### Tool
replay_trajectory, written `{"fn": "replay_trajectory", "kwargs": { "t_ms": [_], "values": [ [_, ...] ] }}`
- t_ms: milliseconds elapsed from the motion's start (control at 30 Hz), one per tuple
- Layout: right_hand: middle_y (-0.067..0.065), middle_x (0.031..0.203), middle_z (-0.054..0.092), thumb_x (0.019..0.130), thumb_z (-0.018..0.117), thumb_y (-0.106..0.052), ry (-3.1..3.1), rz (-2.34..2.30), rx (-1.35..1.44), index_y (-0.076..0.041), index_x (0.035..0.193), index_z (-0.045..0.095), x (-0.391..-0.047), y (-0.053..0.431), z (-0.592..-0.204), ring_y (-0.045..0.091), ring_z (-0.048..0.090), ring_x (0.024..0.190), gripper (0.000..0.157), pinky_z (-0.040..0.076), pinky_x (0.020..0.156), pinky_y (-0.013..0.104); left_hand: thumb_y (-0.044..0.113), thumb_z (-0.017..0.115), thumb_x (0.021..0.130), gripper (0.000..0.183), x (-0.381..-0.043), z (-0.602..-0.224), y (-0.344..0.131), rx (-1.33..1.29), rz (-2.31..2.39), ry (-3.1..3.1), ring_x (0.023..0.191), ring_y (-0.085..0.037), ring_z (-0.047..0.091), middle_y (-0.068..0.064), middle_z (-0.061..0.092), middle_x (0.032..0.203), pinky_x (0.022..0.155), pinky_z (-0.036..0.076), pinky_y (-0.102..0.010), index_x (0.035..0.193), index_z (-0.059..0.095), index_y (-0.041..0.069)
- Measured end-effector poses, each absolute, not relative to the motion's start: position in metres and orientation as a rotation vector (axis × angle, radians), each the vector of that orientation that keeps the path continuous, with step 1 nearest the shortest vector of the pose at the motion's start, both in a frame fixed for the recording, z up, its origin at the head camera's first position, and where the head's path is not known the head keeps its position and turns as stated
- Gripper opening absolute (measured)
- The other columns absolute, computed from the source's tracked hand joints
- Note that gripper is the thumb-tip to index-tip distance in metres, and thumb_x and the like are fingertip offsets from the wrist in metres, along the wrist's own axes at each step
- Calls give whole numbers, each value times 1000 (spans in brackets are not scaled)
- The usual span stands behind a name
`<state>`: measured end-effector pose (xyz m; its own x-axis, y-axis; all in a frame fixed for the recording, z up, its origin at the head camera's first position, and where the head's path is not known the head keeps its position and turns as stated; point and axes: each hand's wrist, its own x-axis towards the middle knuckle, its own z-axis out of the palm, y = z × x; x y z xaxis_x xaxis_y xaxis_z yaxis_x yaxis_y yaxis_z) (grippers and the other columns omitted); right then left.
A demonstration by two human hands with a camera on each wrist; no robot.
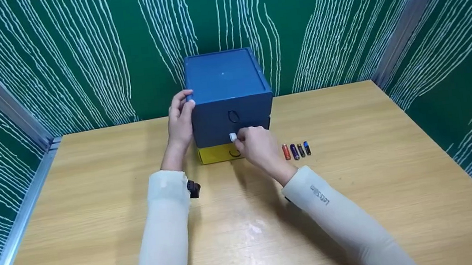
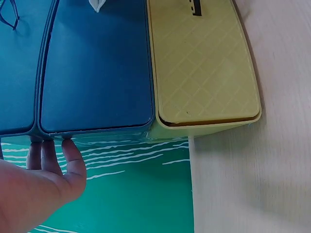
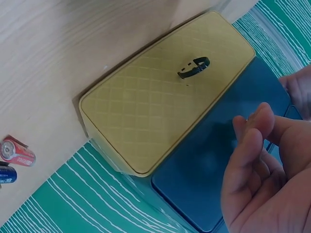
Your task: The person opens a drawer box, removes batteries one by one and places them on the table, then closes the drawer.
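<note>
A stacked drawer unit has a blue top (image 1: 224, 76), dark blue fronts (image 2: 99, 68) and a yellow bottom drawer (image 2: 206, 68). My left hand (image 1: 180, 123) rests against the unit's left side near the upper front corner, its fingertips touching the wall in the left wrist view. With thumb and fingers, my right hand (image 1: 259, 145) pinches at the white pull tab (image 1: 233, 137) on the middle blue drawer. Those fingers hide part of the tab; in the right wrist view it is out of sight. The blue drawer fronts look closed in the left wrist view.
Several small batteries (image 1: 295, 151) lie in a row on the wooden table (image 1: 247, 229), right of the unit. Dark loops serve as pulls on the top drawer (image 1: 233, 116) and the yellow drawer. Behind stands a green wall (image 1: 155, 48) with white wavy lines.
</note>
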<state>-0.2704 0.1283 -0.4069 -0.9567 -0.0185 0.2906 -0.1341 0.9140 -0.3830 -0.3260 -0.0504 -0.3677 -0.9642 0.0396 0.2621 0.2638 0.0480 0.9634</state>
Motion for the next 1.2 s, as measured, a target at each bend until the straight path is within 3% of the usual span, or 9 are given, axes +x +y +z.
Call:
{"fn": "replay_trajectory", "kwargs": {
  "t_ms": [300, 467, 700, 833, 1200],
  "values": [
    [-4, 64, 60, 79, 54, -31, -2803, 671, 145, -16, 78, 67, -269, 130, -416, 11, 49, 50, 20, 36, 43, 26, 32, 40, 89, 28, -327, -369, -50, -325, -2044, -2146, 115, -12, 33, 4, 35, 128, 96, 30, -37, 116, 46, 32],
    [-4, 80, 65, 77, 57, -34, -2857, 735, 196, -17, 83, 68, -265, 130, -423, 10, 52, 59, 21, 40, 51, 24, 30, 40, 90, 30, -324, -364, -50, -313, -2057, -2155, 116, -12, 32, 4, 34, 129, 97, 30, -38, 119, 45, 28],
    [-5, 80, 62, 78, 57, -34, -3004, 718, 187, -19, 90, 63, -263, 129, -435, 13, 52, 61, 20, 41, 54, 28, 26, 38, 90, 33, -308, -351, -47, -328, -2046, -2157, 118, -16, 31, -1, 33, 131, 99, 28, -38, 122, 43, 18],
    [-6, 90, 65, 78, 57, -34, -3043, 696, 189, -20, 95, 65, -264, 128, -439, 11, 55, 69, 23, 45, 64, 30, 25, 38, 90, 33, -310, -352, -48, -347, -2047, -2138, 118, -16, 32, -3, 34, 130, 99, 28, -37, 122, 43, 16],
    [-5, 74, 58, 80, 58, -30, -3064, 751, 199, -16, 94, 64, -266, 131, -446, 12, 52, 60, 21, 40, 54, 27, 32, 41, 89, 27, -328, -369, -50, -333, -2040, -2130, 114, -13, 34, 3, 36, 125, 95, 30, -36, 115, 48, 30]
  ]
}}
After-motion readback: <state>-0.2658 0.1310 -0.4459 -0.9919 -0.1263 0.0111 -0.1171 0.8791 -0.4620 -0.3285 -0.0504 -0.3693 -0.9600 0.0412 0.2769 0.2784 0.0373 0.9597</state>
